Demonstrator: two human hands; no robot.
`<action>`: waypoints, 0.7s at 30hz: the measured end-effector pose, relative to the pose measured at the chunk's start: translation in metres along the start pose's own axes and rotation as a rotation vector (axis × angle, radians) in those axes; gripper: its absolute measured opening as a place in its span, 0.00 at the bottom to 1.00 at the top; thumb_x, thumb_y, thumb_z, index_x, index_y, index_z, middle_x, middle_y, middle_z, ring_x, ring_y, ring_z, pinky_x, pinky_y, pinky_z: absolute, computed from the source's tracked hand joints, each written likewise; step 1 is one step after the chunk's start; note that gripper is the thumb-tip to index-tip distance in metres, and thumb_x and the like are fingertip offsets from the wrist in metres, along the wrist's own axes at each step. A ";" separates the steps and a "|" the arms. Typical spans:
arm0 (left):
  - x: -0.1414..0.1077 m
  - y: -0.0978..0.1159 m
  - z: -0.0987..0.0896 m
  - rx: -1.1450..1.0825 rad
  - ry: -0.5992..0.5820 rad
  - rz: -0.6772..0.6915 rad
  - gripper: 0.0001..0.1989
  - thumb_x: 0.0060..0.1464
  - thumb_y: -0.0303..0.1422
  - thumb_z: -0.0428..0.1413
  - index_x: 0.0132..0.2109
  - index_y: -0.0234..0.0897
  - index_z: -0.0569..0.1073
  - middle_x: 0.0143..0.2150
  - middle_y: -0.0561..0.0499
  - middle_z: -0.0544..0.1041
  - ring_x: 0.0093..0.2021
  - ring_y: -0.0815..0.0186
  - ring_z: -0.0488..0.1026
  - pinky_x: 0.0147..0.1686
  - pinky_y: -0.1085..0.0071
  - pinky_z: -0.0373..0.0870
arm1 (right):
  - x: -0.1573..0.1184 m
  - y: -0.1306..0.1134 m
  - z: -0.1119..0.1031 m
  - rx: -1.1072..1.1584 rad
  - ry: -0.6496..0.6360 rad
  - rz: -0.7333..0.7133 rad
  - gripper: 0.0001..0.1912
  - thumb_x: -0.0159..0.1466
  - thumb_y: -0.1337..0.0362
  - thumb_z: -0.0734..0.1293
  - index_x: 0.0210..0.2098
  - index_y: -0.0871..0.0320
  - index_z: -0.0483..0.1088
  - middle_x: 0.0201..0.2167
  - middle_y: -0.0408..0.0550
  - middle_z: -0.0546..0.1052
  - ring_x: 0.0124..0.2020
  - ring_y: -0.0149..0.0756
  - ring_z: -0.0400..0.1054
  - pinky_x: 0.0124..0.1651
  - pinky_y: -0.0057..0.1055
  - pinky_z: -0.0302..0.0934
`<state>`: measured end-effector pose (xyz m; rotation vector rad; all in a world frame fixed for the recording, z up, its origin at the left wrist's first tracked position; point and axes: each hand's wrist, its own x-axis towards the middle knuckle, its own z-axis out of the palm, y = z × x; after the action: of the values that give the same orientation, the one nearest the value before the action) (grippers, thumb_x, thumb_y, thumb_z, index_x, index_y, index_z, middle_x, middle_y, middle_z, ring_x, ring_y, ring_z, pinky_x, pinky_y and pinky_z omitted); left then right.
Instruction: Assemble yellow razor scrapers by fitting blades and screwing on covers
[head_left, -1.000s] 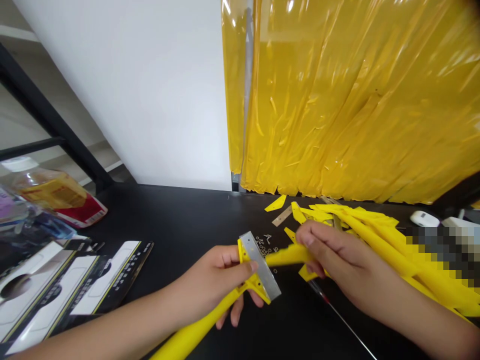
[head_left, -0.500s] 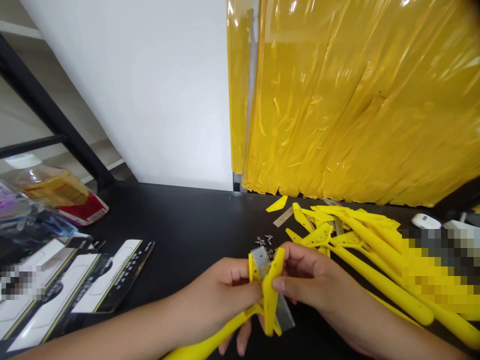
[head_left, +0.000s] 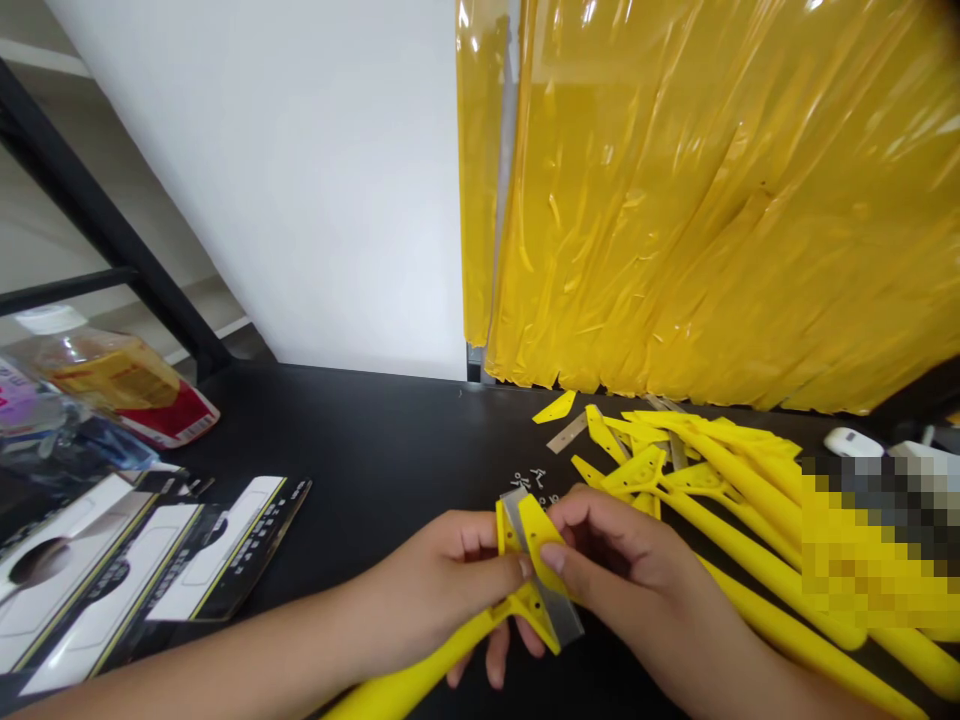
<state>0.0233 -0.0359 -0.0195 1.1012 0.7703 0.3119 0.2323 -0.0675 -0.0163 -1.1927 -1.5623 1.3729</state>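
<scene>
A yellow scraper [head_left: 420, 670] is pinched at its head by my left hand [head_left: 442, 575], and its handle runs down below the forearm. Across the head lies a flat metal blade [head_left: 564, 615], under my left thumb. My right hand [head_left: 622, 565] is closed on a yellow cover plate [head_left: 538, 528] with small holes, thumb on its face. The plate sits over part of the blade; whether it touches is unclear. Just beyond the hands, small screws and nuts [head_left: 538, 478] are scattered on the black table [head_left: 360, 440].
More yellow scraper handles [head_left: 757, 510] are piled at the right. A loose cover plate [head_left: 555, 407] and a metal blade [head_left: 567, 433] lie at the back. Printed cards [head_left: 217, 560] and a drink bottle [head_left: 127, 380] are on the left. Yellow plastic sheeting [head_left: 712, 200] hangs behind.
My right hand has turned the cover plate from nearly on edge to flatter, so its broad face shows over the blade. The left hand still holds the scraper, almost unmoved.
</scene>
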 end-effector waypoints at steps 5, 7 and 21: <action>0.001 0.000 0.000 -0.028 0.015 0.047 0.20 0.65 0.50 0.56 0.46 0.35 0.77 0.36 0.45 0.83 0.23 0.71 0.76 0.17 0.83 0.65 | 0.005 0.006 0.001 0.094 0.004 0.056 0.09 0.70 0.54 0.69 0.41 0.53 0.73 0.30 0.39 0.70 0.31 0.30 0.61 0.32 0.26 0.58; 0.001 -0.001 0.000 -0.041 0.012 0.052 0.19 0.65 0.48 0.57 0.45 0.35 0.77 0.35 0.44 0.83 0.24 0.70 0.78 0.18 0.83 0.66 | 0.006 0.007 0.001 0.114 0.012 0.063 0.10 0.69 0.54 0.70 0.43 0.53 0.72 0.32 0.40 0.71 0.32 0.30 0.63 0.34 0.26 0.59; 0.000 0.001 0.001 -0.140 -0.100 0.058 0.14 0.59 0.37 0.66 0.49 0.36 0.78 0.47 0.44 0.81 0.32 0.68 0.81 0.32 0.73 0.78 | 0.006 0.011 0.002 -0.179 0.133 -0.074 0.12 0.70 0.55 0.68 0.50 0.49 0.75 0.34 0.41 0.74 0.36 0.35 0.70 0.40 0.31 0.67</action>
<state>0.0244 -0.0361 -0.0183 1.0008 0.6192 0.3514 0.2308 -0.0624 -0.0282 -1.2914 -1.6433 1.1013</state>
